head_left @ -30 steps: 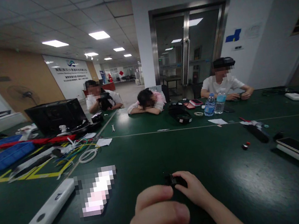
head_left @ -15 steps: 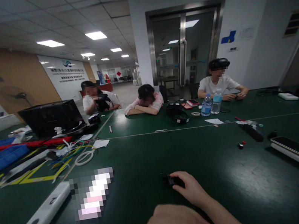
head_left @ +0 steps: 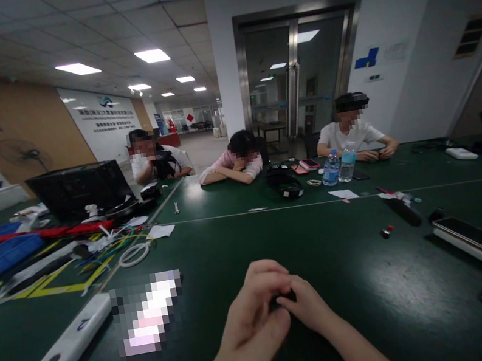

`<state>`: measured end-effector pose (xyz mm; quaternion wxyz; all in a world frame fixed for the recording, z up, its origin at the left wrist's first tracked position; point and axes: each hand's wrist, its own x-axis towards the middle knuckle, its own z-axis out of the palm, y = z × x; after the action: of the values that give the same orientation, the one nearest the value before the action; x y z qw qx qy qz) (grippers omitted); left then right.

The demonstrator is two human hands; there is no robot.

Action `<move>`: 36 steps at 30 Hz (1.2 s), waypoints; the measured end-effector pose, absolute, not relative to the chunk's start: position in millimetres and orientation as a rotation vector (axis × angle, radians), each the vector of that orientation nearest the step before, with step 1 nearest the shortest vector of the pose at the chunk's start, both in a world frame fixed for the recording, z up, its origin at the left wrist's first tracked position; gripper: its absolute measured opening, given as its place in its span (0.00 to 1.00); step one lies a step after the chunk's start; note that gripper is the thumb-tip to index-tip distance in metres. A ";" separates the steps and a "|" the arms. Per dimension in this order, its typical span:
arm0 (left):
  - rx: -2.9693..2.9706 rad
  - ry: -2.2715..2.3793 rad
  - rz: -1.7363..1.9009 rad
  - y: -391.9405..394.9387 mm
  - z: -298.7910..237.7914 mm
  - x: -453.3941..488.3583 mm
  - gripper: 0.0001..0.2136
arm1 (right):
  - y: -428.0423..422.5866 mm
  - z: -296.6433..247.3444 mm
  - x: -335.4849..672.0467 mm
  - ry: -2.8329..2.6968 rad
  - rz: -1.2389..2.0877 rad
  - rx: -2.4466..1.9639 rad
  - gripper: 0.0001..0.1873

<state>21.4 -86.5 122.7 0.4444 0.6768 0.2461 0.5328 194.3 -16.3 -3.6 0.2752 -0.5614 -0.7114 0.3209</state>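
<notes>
Piece (head_left: 283, 295), small and dark, mostly hidden between left hand (head_left: 252, 317) and right hand (head_left: 313, 310) | right pinching it from its right | left curled over it, grip can't tell | long axis hidden

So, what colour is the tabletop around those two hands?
The tabletop is dark green, best seen in the head view.

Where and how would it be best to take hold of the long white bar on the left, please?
I would take the white bar across its middle, coming from above, with thumb and fingers on opposite long edges. It lies flat and is narrow across but long, so a middle grip should probably balance best. The left hand is nearer to it.
</notes>
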 end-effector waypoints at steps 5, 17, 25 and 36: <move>1.886 1.166 1.055 -21.2 53.8 10.7 0.17 | -16.9 -0.9 195.9 -1.932 0.816 -1.489 0.19; 2.261 1.302 0.537 -6.1 4.7 0.5 0.20 | -18.2 1.8 196.0 -1.934 0.844 -1.470 0.18; 2.243 1.319 0.589 -5.6 2.1 -1.1 0.20 | -18.8 2.3 195.1 -1.955 0.804 -1.465 0.15; 2.235 1.340 0.580 -7.3 5.7 -0.6 0.20 | -16.8 0.3 196.4 -1.990 0.816 -1.501 0.15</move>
<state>-0.6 -7.3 5.7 0.2339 0.8140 0.4879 0.2111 196.4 -16.8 0.3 0.2566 -0.5532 -0.7333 0.3006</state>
